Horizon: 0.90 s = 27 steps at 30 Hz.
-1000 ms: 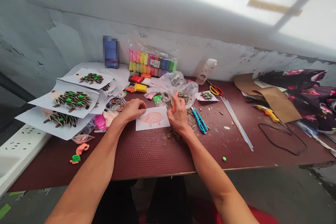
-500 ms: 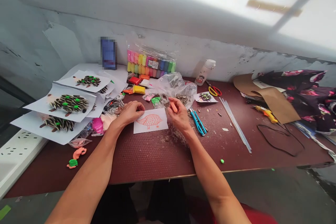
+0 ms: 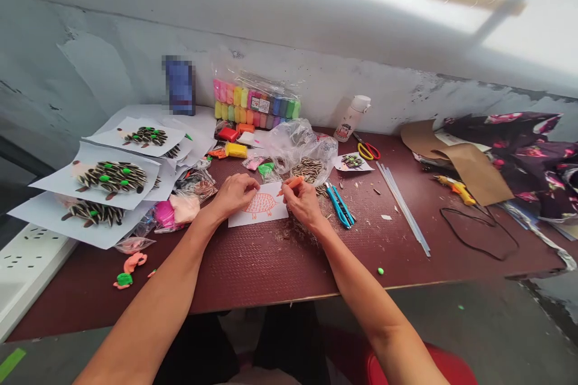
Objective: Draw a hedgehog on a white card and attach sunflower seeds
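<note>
A small white sheet of paper (image 3: 244, 218) lies before me with an orange outline drawing of a hedgehog-like animal (image 3: 262, 203) on it. My left hand (image 3: 235, 197) is at the sheet's left edge, fingers curled and pressed together on the paper. In my right hand (image 3: 303, 201) an orange crayon (image 3: 295, 181) is gripped between thumb and fingers, its tip near the right end of the drawing. Just behind the right hand, striped sunflower seeds (image 3: 307, 168) spill from a clear plastic bag (image 3: 293, 138). A blue utility knife (image 3: 339, 206) lies right of that hand.
Left, stacked papers carry seed hedgehogs (image 3: 112, 179) beside a white power strip (image 3: 31, 258). Clay packs (image 3: 255, 105) and a bottle (image 3: 352, 119) stand behind. Scissors (image 3: 368, 149), glue sticks (image 3: 404, 210) and a corded glue gun (image 3: 460, 192) lie right.
My right hand has turned over and moved slightly left, bringing the crayon over the paper's right side. My left hand has shifted further over the drawing's left end.
</note>
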Tool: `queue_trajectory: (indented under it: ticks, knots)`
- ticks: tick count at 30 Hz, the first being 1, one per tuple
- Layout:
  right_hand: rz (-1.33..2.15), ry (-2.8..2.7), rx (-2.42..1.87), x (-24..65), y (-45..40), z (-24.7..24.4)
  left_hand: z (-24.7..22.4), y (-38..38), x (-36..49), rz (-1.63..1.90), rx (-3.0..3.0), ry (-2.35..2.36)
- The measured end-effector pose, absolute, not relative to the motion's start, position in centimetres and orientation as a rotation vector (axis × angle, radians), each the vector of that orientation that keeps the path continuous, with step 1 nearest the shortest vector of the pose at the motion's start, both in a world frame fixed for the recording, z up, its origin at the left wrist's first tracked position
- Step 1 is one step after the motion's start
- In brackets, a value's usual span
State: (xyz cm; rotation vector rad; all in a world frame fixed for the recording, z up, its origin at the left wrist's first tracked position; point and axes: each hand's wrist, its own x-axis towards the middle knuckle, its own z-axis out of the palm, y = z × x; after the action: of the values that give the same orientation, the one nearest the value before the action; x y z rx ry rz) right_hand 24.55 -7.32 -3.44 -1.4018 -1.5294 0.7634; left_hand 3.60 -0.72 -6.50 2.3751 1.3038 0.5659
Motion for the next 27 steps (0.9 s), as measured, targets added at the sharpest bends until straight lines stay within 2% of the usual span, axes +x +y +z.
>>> queue_trajectory:
  ticks: [27]
  knots:
    - [0.539, -1.608, -1.449, 24.6, -8.5, -5.1, -6.4, -0.6, 3.7, 0.504, 2.387, 1.352]
